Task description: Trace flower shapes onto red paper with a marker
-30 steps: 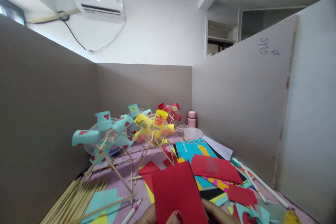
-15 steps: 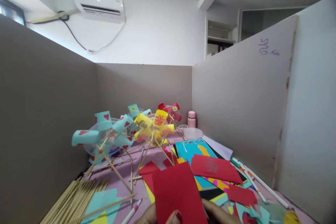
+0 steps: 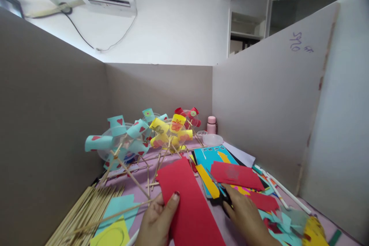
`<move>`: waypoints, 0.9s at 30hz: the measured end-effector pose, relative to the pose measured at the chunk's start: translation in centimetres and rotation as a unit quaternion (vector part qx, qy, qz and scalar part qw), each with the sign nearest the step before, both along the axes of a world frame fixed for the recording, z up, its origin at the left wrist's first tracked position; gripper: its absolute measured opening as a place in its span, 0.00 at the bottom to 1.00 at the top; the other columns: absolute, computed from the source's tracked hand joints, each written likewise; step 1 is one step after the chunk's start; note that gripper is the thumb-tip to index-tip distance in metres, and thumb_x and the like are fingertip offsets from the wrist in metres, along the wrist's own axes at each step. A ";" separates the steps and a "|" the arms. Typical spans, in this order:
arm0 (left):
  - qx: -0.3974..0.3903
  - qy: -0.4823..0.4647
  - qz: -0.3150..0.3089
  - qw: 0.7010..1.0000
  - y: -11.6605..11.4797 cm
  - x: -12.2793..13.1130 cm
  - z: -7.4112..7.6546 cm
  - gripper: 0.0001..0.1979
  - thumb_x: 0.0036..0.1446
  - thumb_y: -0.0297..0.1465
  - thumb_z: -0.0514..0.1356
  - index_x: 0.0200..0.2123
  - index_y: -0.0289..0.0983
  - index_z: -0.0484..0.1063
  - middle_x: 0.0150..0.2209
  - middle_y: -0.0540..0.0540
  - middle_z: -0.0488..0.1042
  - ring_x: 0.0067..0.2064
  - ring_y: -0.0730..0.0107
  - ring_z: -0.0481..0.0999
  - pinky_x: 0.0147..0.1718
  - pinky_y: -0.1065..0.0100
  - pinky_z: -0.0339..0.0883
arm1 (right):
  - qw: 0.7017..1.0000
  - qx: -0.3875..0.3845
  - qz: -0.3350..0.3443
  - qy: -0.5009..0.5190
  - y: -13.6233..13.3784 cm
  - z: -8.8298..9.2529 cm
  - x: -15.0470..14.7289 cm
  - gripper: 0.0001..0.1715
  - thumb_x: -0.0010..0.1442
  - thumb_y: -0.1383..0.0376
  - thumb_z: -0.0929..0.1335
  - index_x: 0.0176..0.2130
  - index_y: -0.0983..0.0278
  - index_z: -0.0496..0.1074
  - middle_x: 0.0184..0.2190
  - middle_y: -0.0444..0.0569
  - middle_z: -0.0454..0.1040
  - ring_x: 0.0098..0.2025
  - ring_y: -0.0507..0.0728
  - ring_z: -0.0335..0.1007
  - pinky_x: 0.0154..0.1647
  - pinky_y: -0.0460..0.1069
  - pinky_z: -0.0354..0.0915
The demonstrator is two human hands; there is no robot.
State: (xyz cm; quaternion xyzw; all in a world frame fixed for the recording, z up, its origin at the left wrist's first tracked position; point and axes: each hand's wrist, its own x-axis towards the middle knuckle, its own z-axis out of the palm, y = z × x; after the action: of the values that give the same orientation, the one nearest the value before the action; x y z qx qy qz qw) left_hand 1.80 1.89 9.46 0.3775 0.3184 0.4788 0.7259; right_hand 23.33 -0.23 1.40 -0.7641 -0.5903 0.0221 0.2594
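My left hand point(image 3: 157, 219) holds a long red paper strip point(image 3: 190, 203) by its left edge, thumb pressed on top, at the bottom centre of the view. My right hand point(image 3: 248, 215) lies to the right of the strip with fingers stretched toward a pair of scissors point(image 3: 220, 192), its fingertips at the dark handles. The scissors rest on coloured paper sheets, blades pointing away. Another red sheet point(image 3: 235, 175) lies just beyond my right hand.
Paper pinwheels in blue point(image 3: 121, 140), yellow point(image 3: 170, 132) and red point(image 3: 188, 117) stand on sticks at the back. A bundle of wooden skewers point(image 3: 83, 215) lies at the left. Pens point(image 3: 276, 188), paper scraps, a pink bottle point(image 3: 211, 125) and a clear lid point(image 3: 212, 139) sit at the right. Grey partition walls point(image 3: 259, 103) enclose the desk.
The view has tilted down. My left hand has shifted to the strip's left edge, and my right hand has let go of the strip and moved right to the scissors.
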 end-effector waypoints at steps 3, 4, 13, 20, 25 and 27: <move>-0.008 0.015 0.026 1.000 0.5 -0.3 -0.2 0.17 0.34 0.36 0.75 0.28 0.38 0.75 0.27 0.51 0.78 0.30 0.66 0.78 0.29 0.73 0.70 | 0.998 -0.041 -0.021 -0.037 0.3 -0.7 0.0 0.24 0.59 0.75 0.63 0.54 0.70 0.70 0.52 0.64 0.73 0.51 0.70 0.71 0.47 0.57 0.65; -0.008 0.018 0.032 0.999 0.7 -0.3 -0.2 0.16 0.34 0.36 0.75 0.25 0.38 0.74 0.25 0.53 0.77 0.28 0.70 0.77 0.27 0.74 0.69 | 0.998 -0.044 -0.020 -0.035 0.4 -0.9 0.0 0.22 0.59 0.76 0.63 0.53 0.70 0.71 0.50 0.65 0.74 0.51 0.70 0.71 0.47 0.57 0.64; 0.011 0.053 -0.007 0.999 1.1 -0.3 -0.3 0.18 0.33 0.40 0.75 0.24 0.38 0.73 0.22 0.55 0.75 0.23 0.76 0.72 0.24 0.76 0.65 | 0.998 0.004 0.022 0.064 0.1 0.2 -0.4 0.13 0.63 0.72 0.61 0.39 0.68 0.74 0.45 0.62 0.74 0.51 0.68 0.68 0.45 0.55 0.62; 0.063 0.095 -0.159 0.981 0.7 0.8 -0.9 0.20 0.42 0.40 0.72 0.37 0.34 0.76 0.30 0.44 0.79 0.27 0.63 0.77 0.27 0.67 0.69 | 0.797 0.021 0.224 0.561 -2.3 2.9 -3.9 0.26 0.51 0.44 0.71 0.25 0.65 0.68 0.15 0.40 0.66 0.15 0.48 0.59 0.17 0.42 0.55; 0.052 0.130 -0.185 0.973 0.8 0.8 -2.6 0.22 0.42 0.39 0.72 0.40 0.35 0.76 0.32 0.42 0.79 0.31 0.59 0.79 0.33 0.64 0.70 | 0.770 0.087 0.155 0.613 -2.0 2.9 -3.6 0.27 0.47 0.46 0.74 0.23 0.65 0.67 0.14 0.40 0.69 0.15 0.47 0.63 0.17 0.41 0.55; 0.042 0.159 -0.147 0.975 1.3 0.3 -3.5 0.23 0.37 0.40 0.74 0.37 0.34 0.77 0.30 0.43 0.79 0.29 0.60 0.78 0.31 0.65 0.71 | 0.769 0.107 0.135 0.616 -1.8 3.0 -3.4 0.27 0.46 0.45 0.74 0.23 0.65 0.66 0.14 0.41 0.71 0.16 0.47 0.65 0.18 0.41 0.56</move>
State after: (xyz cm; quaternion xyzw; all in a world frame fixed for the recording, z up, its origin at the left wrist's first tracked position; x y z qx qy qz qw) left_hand 2.09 3.22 5.95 0.5219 0.3503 0.3132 0.7119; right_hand 19.91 -2.05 4.38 -0.4661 -0.3994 0.4593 0.6421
